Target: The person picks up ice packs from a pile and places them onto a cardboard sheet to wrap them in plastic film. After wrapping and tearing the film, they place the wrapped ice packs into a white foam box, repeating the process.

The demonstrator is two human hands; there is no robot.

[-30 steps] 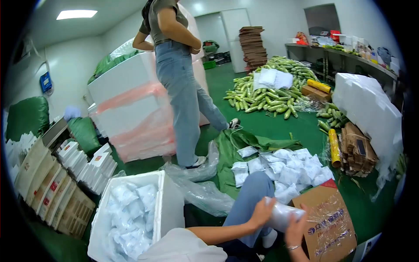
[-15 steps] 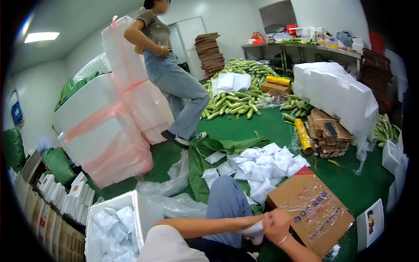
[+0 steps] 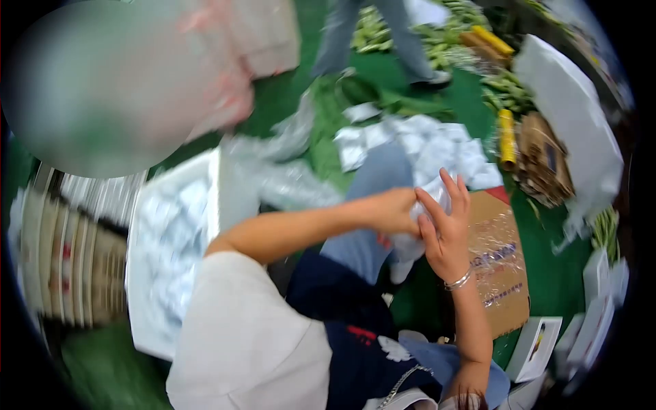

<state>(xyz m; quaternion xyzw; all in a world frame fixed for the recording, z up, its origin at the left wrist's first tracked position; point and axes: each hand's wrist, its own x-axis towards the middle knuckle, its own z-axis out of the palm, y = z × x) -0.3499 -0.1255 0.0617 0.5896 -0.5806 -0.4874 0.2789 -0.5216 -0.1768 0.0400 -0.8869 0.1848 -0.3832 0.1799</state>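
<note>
My left hand (image 3: pixel 395 210) is closed on a thin, whitish translucent plastic bag (image 3: pixel 408 249), which hangs below it in front of my knee. Against the bag's upper part, my right hand (image 3: pixel 445 236) has its fingers stretched and spread, with thumb and forefinger close to my left hand. Motion blur softens the bag's outline. Beyond my hands, a heap of white packets (image 3: pixel 427 143) lies on a green sheet (image 3: pixel 330 137). To my left stands a white foam box (image 3: pixel 213 198) with several similar packets inside. A cardboard carton (image 3: pixel 495 256) sits beside my right forearm.
A person in jeans (image 3: pixel 400 34) stands near green produce (image 3: pixel 372 31) at the back. Large wrapped white blocks (image 3: pixel 263 37) are at the upper left. On the right are a yellow roll (image 3: pixel 506 140), flattened cardboard (image 3: pixel 543 160) and white foam stacks (image 3: pixel 574 123).
My view has tilted downward. My right hand's fingers have gone from bunched to spread, and both hands have come up with the bag. The other person has walked rightward.
</note>
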